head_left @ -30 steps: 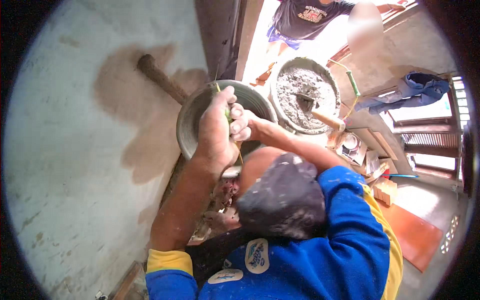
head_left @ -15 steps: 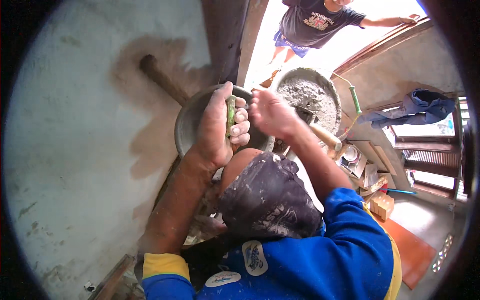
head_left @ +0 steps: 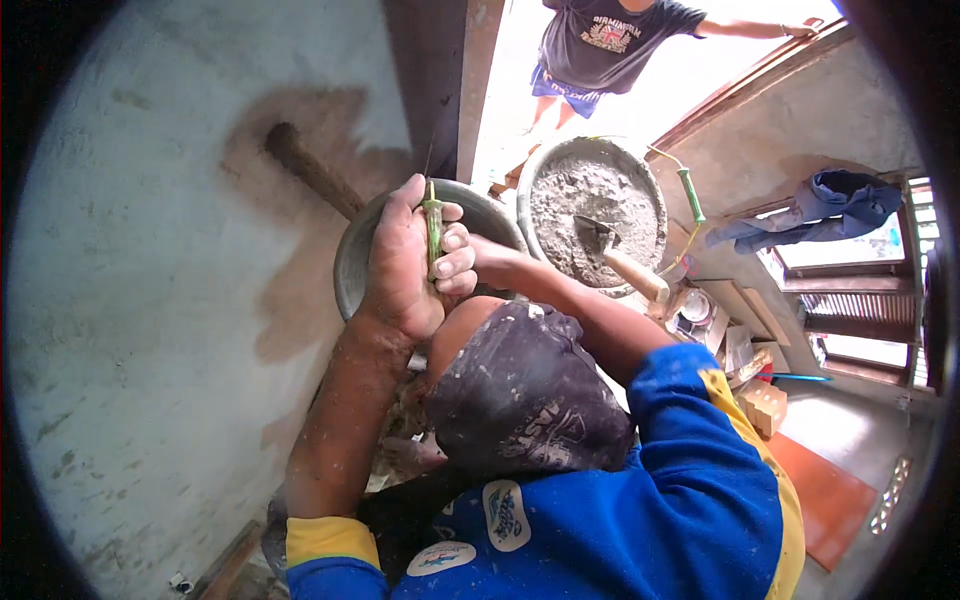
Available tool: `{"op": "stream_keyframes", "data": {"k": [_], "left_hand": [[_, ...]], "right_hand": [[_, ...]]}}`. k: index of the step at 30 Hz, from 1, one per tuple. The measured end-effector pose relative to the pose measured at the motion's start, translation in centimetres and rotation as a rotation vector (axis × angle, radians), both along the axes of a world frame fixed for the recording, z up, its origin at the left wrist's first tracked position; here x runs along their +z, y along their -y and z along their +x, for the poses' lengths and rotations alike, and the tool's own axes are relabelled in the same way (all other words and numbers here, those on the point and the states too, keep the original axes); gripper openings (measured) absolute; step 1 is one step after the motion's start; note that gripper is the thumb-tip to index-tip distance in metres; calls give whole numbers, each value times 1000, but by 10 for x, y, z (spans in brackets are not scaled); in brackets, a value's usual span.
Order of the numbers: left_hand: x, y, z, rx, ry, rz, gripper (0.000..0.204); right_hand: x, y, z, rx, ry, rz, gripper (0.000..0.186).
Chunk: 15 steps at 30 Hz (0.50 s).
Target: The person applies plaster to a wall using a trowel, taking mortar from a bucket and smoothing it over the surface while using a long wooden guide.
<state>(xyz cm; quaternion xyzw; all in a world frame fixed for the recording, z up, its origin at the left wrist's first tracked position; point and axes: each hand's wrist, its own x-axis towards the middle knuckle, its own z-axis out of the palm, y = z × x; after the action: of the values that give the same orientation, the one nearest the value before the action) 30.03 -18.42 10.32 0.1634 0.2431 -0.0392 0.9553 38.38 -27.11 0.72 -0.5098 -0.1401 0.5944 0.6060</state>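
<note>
My left hand [head_left: 400, 262], dusty with grey powder, is closed around the green grip [head_left: 434, 240] of a bucket handle. Below it, close to the wall, stands a dark grey bucket [head_left: 350, 262]; its visible inner wall is smooth. My right hand [head_left: 488, 262] reaches across into this bucket, and its fingers are hidden behind my left hand. Touching on the right is a second bucket [head_left: 526, 215] with lumpy grey mortar [head_left: 570, 190] inside. A trowel [head_left: 637, 275] rests in that mortar, its blade partly sunk and its wooden handle over the rim.
A round stub [head_left: 310, 170] juts from the plastered wall [head_left: 150, 300] at left. Another person [head_left: 600, 50] stands in the doorway, one arm on the frame. Blue clothing [head_left: 835, 215] hangs by a window. Boxes [head_left: 763, 408] and an orange-brown panel [head_left: 825, 500] lie at right.
My right hand has moved left and down into the near-wall bucket, behind my left hand. The trowel shows more fully now. My left hand keeps its hold while the view has shifted slightly.
</note>
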Motion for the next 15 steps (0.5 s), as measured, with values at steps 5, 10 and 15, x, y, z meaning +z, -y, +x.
{"op": "stream_keyframes", "data": {"k": [5,10,15], "left_hand": [[1,-1,-1,11,5,7,41],[4,-4,-7,25,-19,28,43],[-1,-3,-7,22,0,11,45]], "right_hand": [[-72,-41,-15,168,-637,71,19],[-66,-31,-3,279,-961,233,20],[23,21,49,-74,-703,136,23]]}}
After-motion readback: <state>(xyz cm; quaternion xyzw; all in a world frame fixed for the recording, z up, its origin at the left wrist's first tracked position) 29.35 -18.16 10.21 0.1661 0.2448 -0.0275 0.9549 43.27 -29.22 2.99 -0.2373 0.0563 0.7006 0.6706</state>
